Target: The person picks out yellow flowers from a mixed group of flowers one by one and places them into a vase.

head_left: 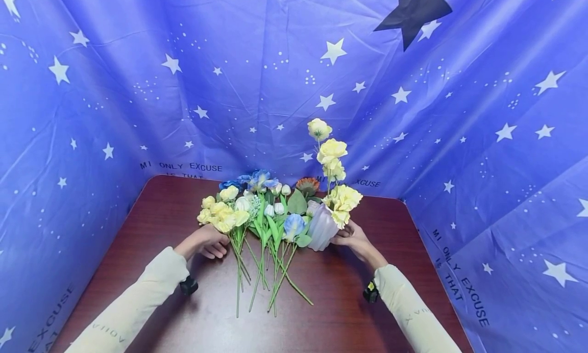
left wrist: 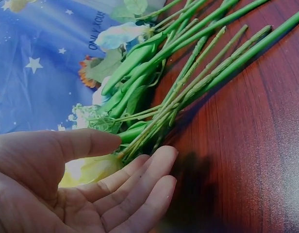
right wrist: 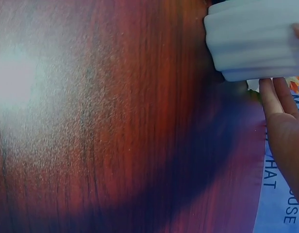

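A pale, ribbed vase (head_left: 322,228) stands slightly tilted at the right of the flowers, with a tall stem of yellow blossoms (head_left: 333,151) rising from it. My right hand (head_left: 356,241) grips the vase from its right side; in the right wrist view the fingers (right wrist: 272,99) wrap its side. My left hand (head_left: 207,241) is beside a bunch of yellow flowers (head_left: 222,215), palm turned up in the left wrist view, with relaxed fingers (left wrist: 157,167) close to the green stems (left wrist: 188,87). Whether those fingertips touch the stems I cannot tell.
Between the hands, white tulips (head_left: 274,209), blue flowers (head_left: 258,180) and a blue iris (head_left: 294,225) lie on the dark red wooden table (head_left: 174,322), stems pointing towards me. An orange flower (head_left: 308,185) lies behind them. A blue star-printed cloth (head_left: 257,87) encloses the table.
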`<state>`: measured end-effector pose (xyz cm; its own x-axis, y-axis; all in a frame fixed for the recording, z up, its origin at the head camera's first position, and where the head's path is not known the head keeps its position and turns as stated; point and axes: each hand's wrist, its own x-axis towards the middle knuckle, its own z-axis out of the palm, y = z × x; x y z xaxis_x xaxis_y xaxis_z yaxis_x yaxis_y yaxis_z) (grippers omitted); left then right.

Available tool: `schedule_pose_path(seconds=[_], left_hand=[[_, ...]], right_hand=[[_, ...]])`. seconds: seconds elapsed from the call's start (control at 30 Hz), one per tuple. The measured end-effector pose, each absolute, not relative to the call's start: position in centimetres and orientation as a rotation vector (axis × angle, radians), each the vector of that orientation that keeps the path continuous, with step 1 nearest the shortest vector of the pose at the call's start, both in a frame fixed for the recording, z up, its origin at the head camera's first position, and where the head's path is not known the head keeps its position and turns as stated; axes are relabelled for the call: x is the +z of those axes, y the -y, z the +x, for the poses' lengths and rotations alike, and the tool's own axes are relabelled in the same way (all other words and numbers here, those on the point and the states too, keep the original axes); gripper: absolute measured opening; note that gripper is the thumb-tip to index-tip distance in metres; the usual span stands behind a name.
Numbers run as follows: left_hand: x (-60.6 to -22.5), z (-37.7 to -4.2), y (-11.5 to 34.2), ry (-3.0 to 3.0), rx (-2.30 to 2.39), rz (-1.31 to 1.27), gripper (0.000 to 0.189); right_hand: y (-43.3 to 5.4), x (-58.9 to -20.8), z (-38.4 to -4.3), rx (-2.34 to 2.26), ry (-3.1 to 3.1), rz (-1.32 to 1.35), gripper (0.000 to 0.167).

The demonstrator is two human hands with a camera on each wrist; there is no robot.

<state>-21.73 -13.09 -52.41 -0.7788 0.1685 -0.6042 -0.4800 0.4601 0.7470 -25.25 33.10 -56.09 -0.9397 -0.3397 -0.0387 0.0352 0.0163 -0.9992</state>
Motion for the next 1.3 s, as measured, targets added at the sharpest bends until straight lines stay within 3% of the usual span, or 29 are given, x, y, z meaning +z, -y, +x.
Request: schedule_pose_path(seconds=[0.67,1.3], left_hand=[[-53.1,-21.3,13.1,-2.122,1.343,-0.252,0.014],[-54.6,-21.1,12.1,-2.141,1.522,-0.287,0.019]], right_hand=[[-33.3,-56.0,-25.3,-2.088,-1.922,-0.328,0.078],[-33.0,-55.8,-25.3,-2.100,-1.917,-0.289,0.089]])
